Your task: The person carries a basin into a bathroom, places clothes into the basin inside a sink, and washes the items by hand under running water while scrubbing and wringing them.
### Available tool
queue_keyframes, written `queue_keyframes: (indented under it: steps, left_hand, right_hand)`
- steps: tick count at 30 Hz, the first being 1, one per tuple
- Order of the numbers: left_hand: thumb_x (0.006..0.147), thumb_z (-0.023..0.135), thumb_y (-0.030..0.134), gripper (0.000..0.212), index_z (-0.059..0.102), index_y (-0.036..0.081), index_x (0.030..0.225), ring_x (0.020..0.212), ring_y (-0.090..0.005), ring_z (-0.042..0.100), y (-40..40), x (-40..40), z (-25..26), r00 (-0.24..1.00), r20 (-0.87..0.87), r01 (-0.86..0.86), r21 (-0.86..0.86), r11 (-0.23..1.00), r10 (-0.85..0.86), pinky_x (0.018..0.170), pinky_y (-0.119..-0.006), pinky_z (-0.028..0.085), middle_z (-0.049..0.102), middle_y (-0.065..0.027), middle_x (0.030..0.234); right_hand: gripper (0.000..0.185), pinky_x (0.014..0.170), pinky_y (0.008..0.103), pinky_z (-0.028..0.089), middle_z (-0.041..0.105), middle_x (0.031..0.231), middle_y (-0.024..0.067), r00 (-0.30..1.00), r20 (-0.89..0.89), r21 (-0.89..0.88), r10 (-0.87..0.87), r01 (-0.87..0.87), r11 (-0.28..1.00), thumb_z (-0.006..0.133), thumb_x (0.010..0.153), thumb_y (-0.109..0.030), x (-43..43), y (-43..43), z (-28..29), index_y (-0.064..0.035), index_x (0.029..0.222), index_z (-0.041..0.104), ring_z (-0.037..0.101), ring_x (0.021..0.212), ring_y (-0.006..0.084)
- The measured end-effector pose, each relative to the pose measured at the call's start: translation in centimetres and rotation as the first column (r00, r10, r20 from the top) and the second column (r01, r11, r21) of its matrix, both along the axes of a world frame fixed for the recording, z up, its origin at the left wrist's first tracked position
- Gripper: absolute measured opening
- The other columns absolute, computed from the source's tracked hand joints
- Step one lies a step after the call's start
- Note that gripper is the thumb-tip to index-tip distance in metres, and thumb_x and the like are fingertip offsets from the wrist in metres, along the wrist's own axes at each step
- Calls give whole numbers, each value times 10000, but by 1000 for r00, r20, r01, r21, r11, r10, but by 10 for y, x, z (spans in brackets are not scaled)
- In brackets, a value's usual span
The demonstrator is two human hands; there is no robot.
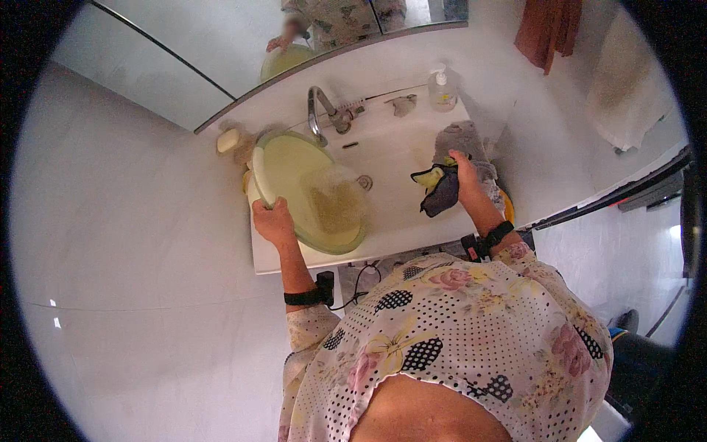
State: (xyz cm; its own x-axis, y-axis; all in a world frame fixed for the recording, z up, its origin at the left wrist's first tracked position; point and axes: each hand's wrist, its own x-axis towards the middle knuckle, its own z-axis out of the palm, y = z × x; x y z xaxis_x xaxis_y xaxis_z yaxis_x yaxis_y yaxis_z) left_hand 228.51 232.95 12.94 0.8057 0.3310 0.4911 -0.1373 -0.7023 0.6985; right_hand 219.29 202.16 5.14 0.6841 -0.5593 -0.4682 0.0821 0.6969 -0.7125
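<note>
My left hand (274,221) grips the near left rim of a pale green plastic basin (287,171). The basin is tilted over the left part of a white sink (395,149), with brownish water blurred around its lower right side. In my right hand (465,175) is a dark grey and yellow-green cloth (441,190) with black edging, held bunched above the sink's right side. A grey towel (455,139) lies on the right rim, partly behind that hand. The chrome faucet (331,113) stands at the back, its spout close to the basin's far edge.
A soap bar (227,141) sits at the back left corner. A pump bottle (442,91) and a small grey rag (403,104) rest on the back ledge, below a mirror (221,50). An orange container edge (506,207) shows at right. Towels hang at upper right, including a reddish-brown cloth (548,33).
</note>
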Motion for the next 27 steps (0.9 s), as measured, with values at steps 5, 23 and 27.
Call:
queue_keyframes:
  steps: [5, 23, 27]
  left_hand:
    - [548, 518, 121, 167, 406, 8, 598, 484, -280, 438, -9, -14, 13, 995, 83, 44, 86, 995, -51, 474, -332, 362, 453, -137, 543]
    - [551, 529, 66, 183, 396, 40, 674, 516, -304, 481, 7, -25, 29, 987, 143, -115, 330, 937, 71, 452, -356, 381, 482, -125, 571]
    - [550, 534, 64, 195, 386, 45, 676, 509, -302, 477, 10, -25, 34, 976, 220, -97, 449, 888, -5, 446, -360, 377, 478, -114, 568]
  right_hand:
    - [446, 579, 347, 389, 463, 777, 117, 999, -6, 64, 50, -49, 997, 567, 583, -282, 11, 1, -10, 35, 867, 433, 489, 671, 233]
    - [512, 743, 361, 307, 354, 1054, 134, 978, -118, 32, 172, -170, 985, 526, 619, -315, 28, -7, -34, -15, 1016, 404, 373, 931, 257]
    - [509, 749, 372, 305, 375, 1021, 147, 989, -81, 29, 121, -119, 993, 537, 617, -304, 37, -9, -46, 0, 1002, 403, 386, 917, 260]
